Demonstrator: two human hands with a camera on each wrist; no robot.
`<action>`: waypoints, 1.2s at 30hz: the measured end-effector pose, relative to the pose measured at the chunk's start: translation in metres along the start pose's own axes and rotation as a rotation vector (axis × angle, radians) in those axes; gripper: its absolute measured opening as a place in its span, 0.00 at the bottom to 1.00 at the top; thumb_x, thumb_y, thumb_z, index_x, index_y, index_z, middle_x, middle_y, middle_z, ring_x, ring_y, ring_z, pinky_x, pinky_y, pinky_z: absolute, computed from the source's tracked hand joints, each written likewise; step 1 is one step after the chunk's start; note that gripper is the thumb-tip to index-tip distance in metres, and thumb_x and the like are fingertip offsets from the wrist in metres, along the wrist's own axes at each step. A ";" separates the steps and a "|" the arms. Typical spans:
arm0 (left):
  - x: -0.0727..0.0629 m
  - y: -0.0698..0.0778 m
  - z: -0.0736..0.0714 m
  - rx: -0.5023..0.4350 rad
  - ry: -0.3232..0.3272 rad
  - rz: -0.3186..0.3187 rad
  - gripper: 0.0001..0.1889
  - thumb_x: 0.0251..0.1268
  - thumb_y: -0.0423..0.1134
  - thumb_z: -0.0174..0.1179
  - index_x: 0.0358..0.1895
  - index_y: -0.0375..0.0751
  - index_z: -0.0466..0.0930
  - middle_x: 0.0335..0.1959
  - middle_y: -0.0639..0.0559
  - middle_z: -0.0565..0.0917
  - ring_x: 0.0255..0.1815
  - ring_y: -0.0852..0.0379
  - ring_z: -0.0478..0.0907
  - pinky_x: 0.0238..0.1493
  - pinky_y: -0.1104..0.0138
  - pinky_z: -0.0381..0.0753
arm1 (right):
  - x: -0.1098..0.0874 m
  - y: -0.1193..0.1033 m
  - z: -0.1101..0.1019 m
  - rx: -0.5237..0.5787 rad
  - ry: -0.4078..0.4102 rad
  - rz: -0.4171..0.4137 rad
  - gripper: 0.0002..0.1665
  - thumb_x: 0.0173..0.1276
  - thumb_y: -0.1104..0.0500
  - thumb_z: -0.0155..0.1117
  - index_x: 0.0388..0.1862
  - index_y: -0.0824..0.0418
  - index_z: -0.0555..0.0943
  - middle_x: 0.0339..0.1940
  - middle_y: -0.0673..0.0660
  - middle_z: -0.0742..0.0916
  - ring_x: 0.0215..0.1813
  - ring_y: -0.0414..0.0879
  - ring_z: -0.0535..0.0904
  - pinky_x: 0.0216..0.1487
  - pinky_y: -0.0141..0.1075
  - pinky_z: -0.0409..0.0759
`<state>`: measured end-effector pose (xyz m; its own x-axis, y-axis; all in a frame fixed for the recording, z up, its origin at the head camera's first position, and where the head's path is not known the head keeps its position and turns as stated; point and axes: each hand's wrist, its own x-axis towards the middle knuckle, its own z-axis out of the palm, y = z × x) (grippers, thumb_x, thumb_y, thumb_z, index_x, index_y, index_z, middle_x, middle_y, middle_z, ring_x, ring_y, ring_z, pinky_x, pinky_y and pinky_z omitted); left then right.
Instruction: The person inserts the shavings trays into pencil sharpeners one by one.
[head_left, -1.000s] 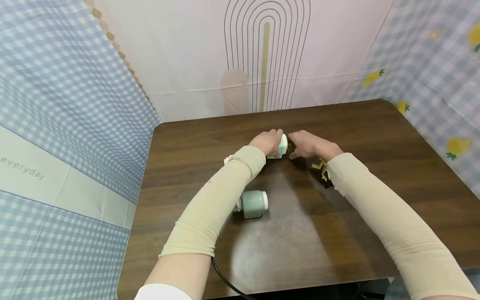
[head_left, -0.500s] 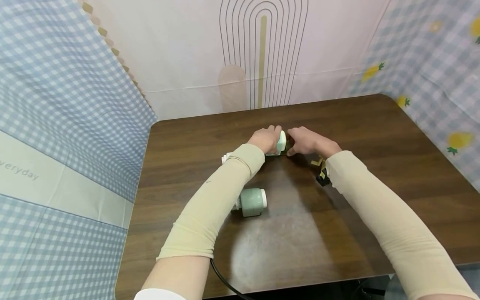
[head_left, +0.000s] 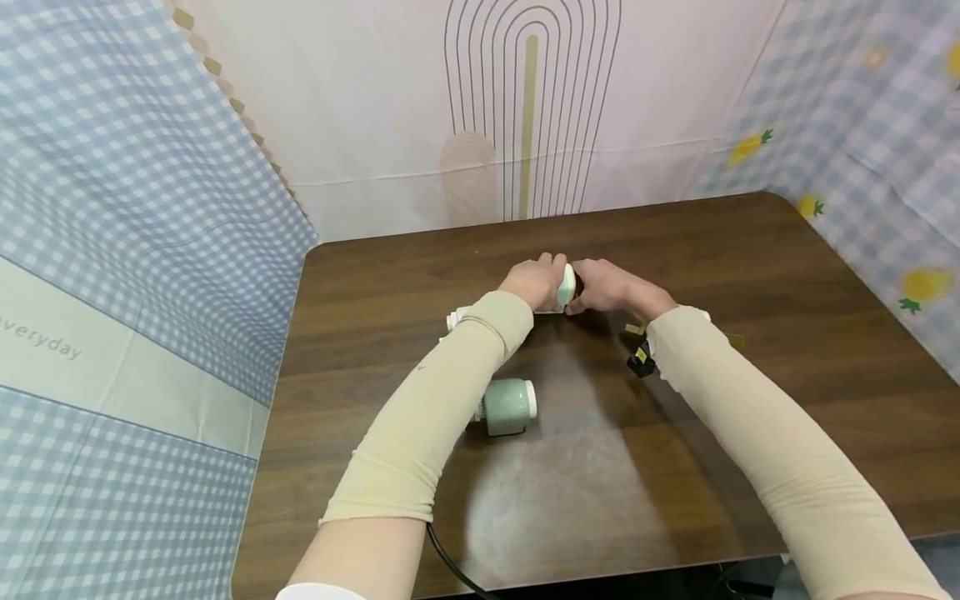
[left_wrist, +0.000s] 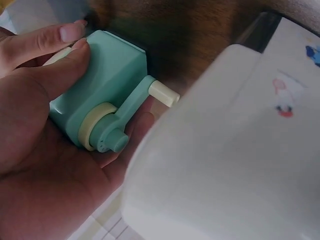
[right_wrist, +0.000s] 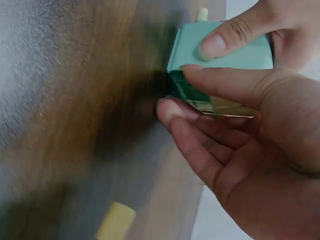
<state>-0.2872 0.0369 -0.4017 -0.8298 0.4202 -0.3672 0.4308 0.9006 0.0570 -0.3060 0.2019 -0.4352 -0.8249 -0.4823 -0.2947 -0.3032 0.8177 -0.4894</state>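
A mint-green hand-crank pencil sharpener (head_left: 566,285) with cream trim is held just above or on the table, between both hands. My left hand (head_left: 534,282) grips its body, with the thumb pressed on the green side in the right wrist view. The crank handle (left_wrist: 164,93) points away from the left palm. With thumb and curled fingers, my right hand (head_left: 609,285) holds the sharpener's other end, where a dark green see-through part (right_wrist: 189,92) shows below the mint shell. The left fingers behind the body are partly hidden.
A grey-green jar (head_left: 507,407) with a white lid lies near the left forearm. A white object (head_left: 456,318) is half hidden by the left sleeve. A black and yellow item (head_left: 641,360) sits by the right sleeve. A black cable (head_left: 453,562) crosses the table's front edge.
My right hand has moved slightly left, closer to the left hand, and the dark gap between the sharpener and the right fingers has narrowed. The left hand keeps its grip.
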 end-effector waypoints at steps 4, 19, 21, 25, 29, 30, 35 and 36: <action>-0.002 -0.002 -0.001 -0.033 -0.005 -0.005 0.40 0.76 0.50 0.66 0.80 0.42 0.53 0.73 0.43 0.67 0.65 0.46 0.76 0.65 0.58 0.77 | -0.013 -0.007 -0.013 0.026 -0.004 -0.015 0.38 0.70 0.58 0.77 0.72 0.67 0.70 0.56 0.64 0.87 0.56 0.58 0.84 0.59 0.53 0.80; -0.001 -0.011 0.006 0.005 0.111 0.001 0.50 0.66 0.59 0.73 0.82 0.50 0.54 0.76 0.43 0.65 0.71 0.39 0.70 0.70 0.50 0.73 | -0.109 0.012 -0.059 -0.218 -0.031 0.044 0.59 0.69 0.34 0.73 0.80 0.73 0.62 0.75 0.76 0.73 0.75 0.73 0.68 0.69 0.67 0.70; -0.003 -0.006 0.002 0.038 0.165 0.016 0.51 0.64 0.64 0.72 0.83 0.52 0.54 0.78 0.44 0.62 0.75 0.39 0.64 0.73 0.48 0.68 | -0.119 0.018 -0.060 -0.238 -0.085 0.079 0.58 0.67 0.38 0.77 0.78 0.75 0.64 0.72 0.77 0.75 0.72 0.75 0.71 0.65 0.67 0.73; -0.010 0.022 -0.010 0.130 0.270 0.128 0.51 0.64 0.76 0.62 0.84 0.55 0.56 0.80 0.47 0.61 0.80 0.44 0.58 0.76 0.47 0.60 | -0.128 0.031 -0.055 -0.244 -0.126 0.105 0.45 0.65 0.48 0.81 0.68 0.74 0.72 0.59 0.72 0.84 0.59 0.70 0.81 0.54 0.60 0.80; -0.020 0.062 -0.017 0.163 0.275 0.242 0.54 0.63 0.82 0.53 0.86 0.58 0.52 0.82 0.52 0.61 0.81 0.50 0.58 0.78 0.50 0.59 | -0.132 0.040 -0.047 -0.235 -0.096 0.073 0.34 0.65 0.58 0.81 0.63 0.70 0.76 0.51 0.64 0.86 0.49 0.60 0.83 0.47 0.55 0.80; -0.022 0.072 -0.017 0.160 0.261 0.257 0.54 0.63 0.82 0.53 0.86 0.58 0.51 0.82 0.53 0.61 0.81 0.50 0.58 0.77 0.51 0.60 | -0.133 0.042 -0.045 -0.229 -0.086 0.059 0.34 0.65 0.60 0.80 0.64 0.70 0.76 0.52 0.65 0.86 0.50 0.61 0.83 0.48 0.55 0.81; -0.029 0.110 -0.008 0.106 0.190 0.254 0.51 0.65 0.78 0.58 0.83 0.57 0.54 0.75 0.56 0.68 0.71 0.54 0.69 0.67 0.58 0.72 | -0.138 0.049 -0.040 -0.208 -0.044 0.003 0.39 0.66 0.65 0.78 0.73 0.73 0.73 0.67 0.74 0.81 0.66 0.72 0.78 0.60 0.64 0.78; -0.029 0.116 -0.005 0.086 0.182 0.243 0.49 0.66 0.77 0.59 0.82 0.56 0.56 0.72 0.57 0.69 0.67 0.55 0.71 0.64 0.59 0.74 | -0.140 0.050 -0.039 -0.205 -0.038 -0.002 0.40 0.66 0.65 0.78 0.73 0.74 0.73 0.68 0.75 0.80 0.67 0.72 0.77 0.61 0.64 0.78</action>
<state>-0.2149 0.1292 -0.3794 -0.7451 0.6422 -0.1801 0.6465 0.7618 0.0418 -0.2245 0.3221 -0.3864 -0.8066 -0.4926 -0.3267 -0.3989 0.8615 -0.3141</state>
